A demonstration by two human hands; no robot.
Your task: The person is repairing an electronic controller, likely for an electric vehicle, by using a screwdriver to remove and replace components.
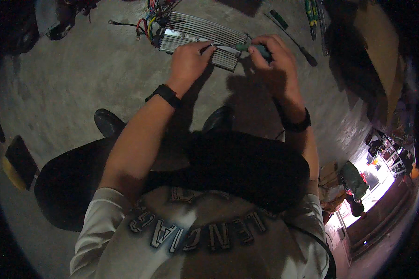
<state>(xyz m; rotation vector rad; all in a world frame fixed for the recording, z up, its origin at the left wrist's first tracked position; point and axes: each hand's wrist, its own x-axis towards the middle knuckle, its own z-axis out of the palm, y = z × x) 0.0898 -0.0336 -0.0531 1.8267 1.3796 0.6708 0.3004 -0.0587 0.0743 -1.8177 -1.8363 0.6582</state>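
Item: dark-and-yellow object (19,165), near left edge, partly shadowed; I cannot identify it.

Item: concrete floor (70,88), carrying everything below; its broadest open stretch, by my reckoning, runs left.

Item: coloured wires (144,29), loose, at the housing's left end.

Item: finned metal housing (184,27), silver, far centre, flat on the floor, ribs running lengthwise. Its right end lies beneath the work.

Item: left hand (188,60), over the housing's near edge; grip with thumb and forefinger close together at the tool's tip. Whether they pinch anything I cannot tell.

Item: screwdriver (241,47), green handle to the right, shaft pointing left across the ribs.

Item: right hand (277,56), grip clamped on that handle. Step in hand, as I judge it: driving or loosening a fastener. Next I would want the tip seated and steady while the handle turns.

Item: long-shafted tool (294,39), dark-handled, just right of the right hand; it limits my swing there.

Item: pliers (312,17), green-and-yellow, farther right.

Item: cardboard (381,51), bounding the right side.
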